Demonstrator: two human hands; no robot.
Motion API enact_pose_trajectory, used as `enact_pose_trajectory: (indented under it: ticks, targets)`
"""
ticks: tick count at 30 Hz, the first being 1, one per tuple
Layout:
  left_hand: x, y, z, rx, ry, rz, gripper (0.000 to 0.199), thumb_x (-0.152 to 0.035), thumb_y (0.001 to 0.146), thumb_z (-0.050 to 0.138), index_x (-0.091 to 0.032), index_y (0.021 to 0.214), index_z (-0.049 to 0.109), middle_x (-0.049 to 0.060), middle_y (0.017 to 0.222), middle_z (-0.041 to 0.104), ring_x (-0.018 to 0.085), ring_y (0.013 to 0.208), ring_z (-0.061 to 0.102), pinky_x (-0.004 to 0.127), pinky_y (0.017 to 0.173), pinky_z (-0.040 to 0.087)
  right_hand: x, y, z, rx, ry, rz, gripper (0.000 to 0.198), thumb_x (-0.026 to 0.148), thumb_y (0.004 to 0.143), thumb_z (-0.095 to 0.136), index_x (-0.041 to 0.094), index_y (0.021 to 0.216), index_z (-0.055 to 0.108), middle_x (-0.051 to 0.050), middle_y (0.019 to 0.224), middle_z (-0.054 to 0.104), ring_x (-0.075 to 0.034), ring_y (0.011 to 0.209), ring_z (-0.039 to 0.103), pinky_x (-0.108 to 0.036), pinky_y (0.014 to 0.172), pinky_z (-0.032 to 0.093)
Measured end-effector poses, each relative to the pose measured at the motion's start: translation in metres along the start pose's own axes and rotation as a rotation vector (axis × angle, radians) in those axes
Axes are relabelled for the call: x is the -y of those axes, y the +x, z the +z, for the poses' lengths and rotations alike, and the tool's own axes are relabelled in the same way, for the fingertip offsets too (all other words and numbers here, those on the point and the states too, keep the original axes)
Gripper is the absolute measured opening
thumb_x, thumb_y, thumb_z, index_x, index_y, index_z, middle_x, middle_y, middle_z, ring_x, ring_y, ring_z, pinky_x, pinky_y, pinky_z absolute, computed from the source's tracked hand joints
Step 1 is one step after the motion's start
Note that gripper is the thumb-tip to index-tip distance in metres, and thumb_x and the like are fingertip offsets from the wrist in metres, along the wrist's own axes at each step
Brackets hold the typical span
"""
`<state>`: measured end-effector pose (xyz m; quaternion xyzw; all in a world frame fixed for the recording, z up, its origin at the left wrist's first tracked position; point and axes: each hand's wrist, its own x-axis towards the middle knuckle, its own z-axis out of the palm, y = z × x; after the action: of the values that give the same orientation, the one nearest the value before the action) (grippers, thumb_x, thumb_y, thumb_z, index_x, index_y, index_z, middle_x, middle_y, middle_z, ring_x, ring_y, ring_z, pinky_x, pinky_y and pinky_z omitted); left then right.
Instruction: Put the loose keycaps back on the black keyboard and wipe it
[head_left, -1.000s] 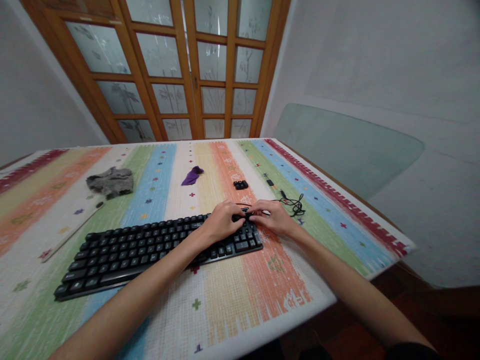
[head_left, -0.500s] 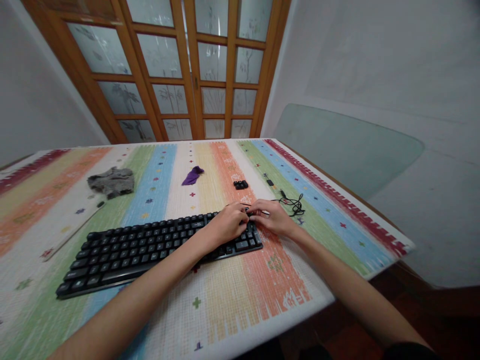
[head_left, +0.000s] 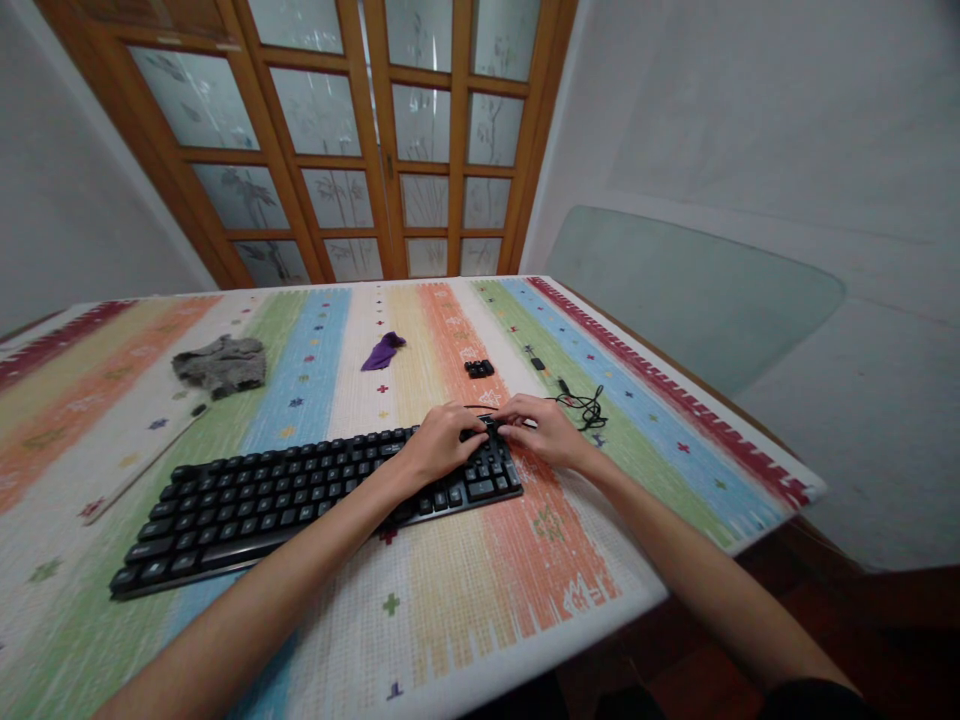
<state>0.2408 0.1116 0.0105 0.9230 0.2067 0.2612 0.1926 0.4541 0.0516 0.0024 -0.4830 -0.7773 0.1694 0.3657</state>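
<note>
A black keyboard point(head_left: 300, 495) lies at a slant on the striped tablecloth. My left hand point(head_left: 448, 440) rests over its right part, with curled fingers at the far edge and the thumb stretched over the keys; it seems to grip the keyboard there. At the far right corner, my right hand point(head_left: 541, 428) has its thumb and fingertips pinched together against the keys. Whatever small thing may be between those fingertips is hidden. The two hands' tips nearly meet. Just beyond them sits a small cluster of loose black keycaps point(head_left: 479, 369).
A coiled black cable point(head_left: 589, 408) with a plug lies right of my right hand, near a small black cap point(head_left: 537, 364). A purple cloth point(head_left: 383, 351), a grey cloth point(head_left: 221, 366) and a thin stick with a dark tip point(head_left: 146, 465) lie on the tablecloth point(head_left: 450, 590).
My left hand has shifted slightly left, and its thumb has gone from a tight pinch to stretched out over the keys. My right hand stays at the keyboard's corner.
</note>
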Motion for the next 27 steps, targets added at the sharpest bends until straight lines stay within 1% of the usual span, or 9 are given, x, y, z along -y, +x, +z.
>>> enact_pose_trajectory:
  ticks: [4, 6, 11, 17, 20, 23, 27]
  targets:
    - [0.001, 0.002, 0.0, 0.021, -0.004, 0.035, 0.013, -0.012, 0.082, 0.063, -0.019, 0.079, 0.074, 0.005, 0.085, 0.075, 0.019, 0.083, 0.066, 0.033, 0.081, 0.052, 0.0, 0.0, 0.0, 0.024, 0.022, 0.008, 0.017, 0.018, 0.09, 0.064, 0.019, 0.102, 0.075, -0.007, 0.09, 0.069, -0.017, 0.077, 0.063, -0.03, 0.072, 0.049]
    - [0.0, 0.004, 0.0, 0.047, 0.029, 0.055, 0.014, -0.011, 0.081, 0.063, -0.018, 0.079, 0.075, 0.006, 0.085, 0.075, 0.02, 0.083, 0.067, 0.033, 0.082, 0.052, 0.0, 0.0, 0.0, 0.032, 0.022, 0.012, 0.017, 0.018, 0.09, 0.063, 0.019, 0.102, 0.075, -0.007, 0.09, 0.069, -0.017, 0.077, 0.063, -0.03, 0.071, 0.048]
    - [0.0, 0.007, -0.001, 0.09, 0.118, 0.098, 0.015, -0.012, 0.083, 0.061, -0.015, 0.08, 0.075, 0.009, 0.084, 0.074, 0.021, 0.084, 0.067, 0.034, 0.082, 0.052, -0.001, 0.0, 0.001, 0.05, 0.001, 0.021, 0.017, 0.018, 0.09, 0.063, 0.02, 0.102, 0.075, -0.006, 0.088, 0.068, -0.017, 0.077, 0.062, -0.03, 0.07, 0.047]
    - [0.003, 0.009, -0.006, 0.114, 0.078, 0.107, 0.014, -0.012, 0.082, 0.063, -0.017, 0.081, 0.076, 0.008, 0.087, 0.075, 0.019, 0.082, 0.068, 0.032, 0.081, 0.052, -0.001, 0.0, 0.001, 0.034, 0.027, 0.044, 0.016, 0.023, 0.091, 0.063, 0.018, 0.1, 0.075, -0.007, 0.087, 0.069, -0.017, 0.077, 0.062, -0.029, 0.07, 0.047]
    - [0.005, 0.008, -0.009, 0.12, 0.035, 0.1, 0.015, -0.011, 0.08, 0.065, -0.018, 0.086, 0.076, 0.007, 0.09, 0.076, 0.02, 0.084, 0.069, 0.031, 0.08, 0.053, 0.0, 0.001, 0.001, 0.042, 0.064, 0.076, 0.019, 0.028, 0.092, 0.061, 0.017, 0.098, 0.075, -0.007, 0.087, 0.071, -0.017, 0.075, 0.062, -0.029, 0.068, 0.046]
    - [0.006, 0.008, -0.011, 0.105, -0.004, 0.078, 0.016, -0.012, 0.08, 0.065, -0.018, 0.089, 0.076, 0.007, 0.093, 0.076, 0.019, 0.085, 0.07, 0.031, 0.081, 0.053, 0.0, 0.002, 0.001, 0.06, 0.158, 0.124, 0.029, 0.038, 0.093, 0.058, 0.015, 0.092, 0.075, -0.007, 0.084, 0.071, -0.017, 0.073, 0.062, -0.028, 0.067, 0.046]
    - [0.005, 0.007, -0.012, 0.102, -0.025, 0.053, 0.018, -0.012, 0.079, 0.065, -0.019, 0.091, 0.077, 0.006, 0.094, 0.076, 0.02, 0.087, 0.07, 0.032, 0.083, 0.053, -0.001, 0.003, 0.003, 0.081, 0.283, 0.226, 0.044, 0.054, 0.09, 0.057, 0.013, 0.083, 0.072, -0.004, 0.07, 0.066, -0.014, 0.062, 0.056, -0.025, 0.059, 0.042]
